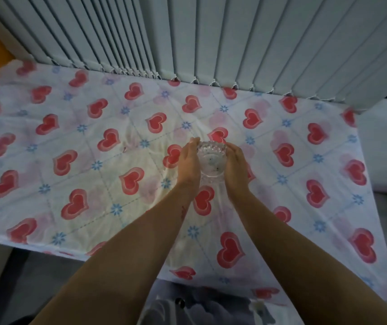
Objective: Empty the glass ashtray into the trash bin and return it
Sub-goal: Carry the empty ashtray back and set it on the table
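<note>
Glass ashtray [212, 159] mid-surface, on heart-print cloth [75, 141], cupped between both hands. Left hand [189, 161] against left wall, right hand [236, 164] against right wall; fingers curved round sides, touching glass. Whether lifted or resting: cannot tell. Dark specks inside bowl, so likely not emptied. Trash bin not in view.

Handling judgement: cut glass, rigid, probably hefty for size, breakable if dropped. Scalloped rim gives purchase; smooth parts may slip. Hold by opposite walls, keep level so ash stays in.
</note>
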Available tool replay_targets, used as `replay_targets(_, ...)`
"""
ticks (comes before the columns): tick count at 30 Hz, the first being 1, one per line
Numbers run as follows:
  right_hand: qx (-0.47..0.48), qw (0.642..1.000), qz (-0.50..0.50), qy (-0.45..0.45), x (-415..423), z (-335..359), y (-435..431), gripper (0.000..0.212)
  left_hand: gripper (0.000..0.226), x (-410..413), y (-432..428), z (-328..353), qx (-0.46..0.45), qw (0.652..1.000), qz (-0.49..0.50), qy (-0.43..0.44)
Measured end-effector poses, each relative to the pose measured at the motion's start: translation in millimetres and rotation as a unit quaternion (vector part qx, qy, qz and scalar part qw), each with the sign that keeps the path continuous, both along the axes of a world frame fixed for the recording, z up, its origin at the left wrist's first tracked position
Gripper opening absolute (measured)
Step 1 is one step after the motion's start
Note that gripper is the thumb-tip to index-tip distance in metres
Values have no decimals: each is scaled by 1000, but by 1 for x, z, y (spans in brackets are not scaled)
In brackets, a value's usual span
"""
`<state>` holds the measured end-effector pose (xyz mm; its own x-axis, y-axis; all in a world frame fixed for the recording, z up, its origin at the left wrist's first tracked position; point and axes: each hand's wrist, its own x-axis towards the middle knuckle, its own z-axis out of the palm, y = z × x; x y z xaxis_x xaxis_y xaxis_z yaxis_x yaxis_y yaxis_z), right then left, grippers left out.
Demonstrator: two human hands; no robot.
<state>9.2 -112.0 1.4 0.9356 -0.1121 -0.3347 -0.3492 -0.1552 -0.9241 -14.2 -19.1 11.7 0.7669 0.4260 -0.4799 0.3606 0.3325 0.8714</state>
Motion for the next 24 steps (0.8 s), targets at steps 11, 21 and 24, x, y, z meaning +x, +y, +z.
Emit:
replay_targets(11,-174,983,11,-57,28,-40,9,49,51,34,5,-28,30,999,0,28)
replay_targets(21,-346,927,117,-91,21,-51,-2,60,67,33,5,-35,120,992,-31,22)
replay_targets(24,-347,921,151,-89,23,-47,-9,61,54,34,10,-32,86,995,-51,15)
